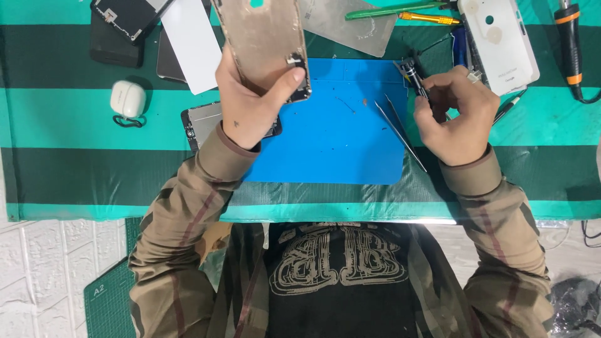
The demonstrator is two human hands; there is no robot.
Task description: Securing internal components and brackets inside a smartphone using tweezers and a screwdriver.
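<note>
Head view: left hand point(250, 103) grips phone frame point(263, 44) by its edges, over the mat's point(338, 144) left side. Right hand point(454, 116) pinches screwdriver point(414, 76). Frame looks thin, stiff, light, probably bendable; edge grip seems safest.

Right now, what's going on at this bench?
A person is working on phone parts over a blue mat on a green striped table. The left hand holds a gold-coloured phone back up off the mat, thumb near its lower edge. The right hand grips a small dark screwdriver at the mat's right edge, apart from the phone back. Tweezers lie on the mat beside that hand. A white earbud case and a white phone case sit off to the sides.
</note>
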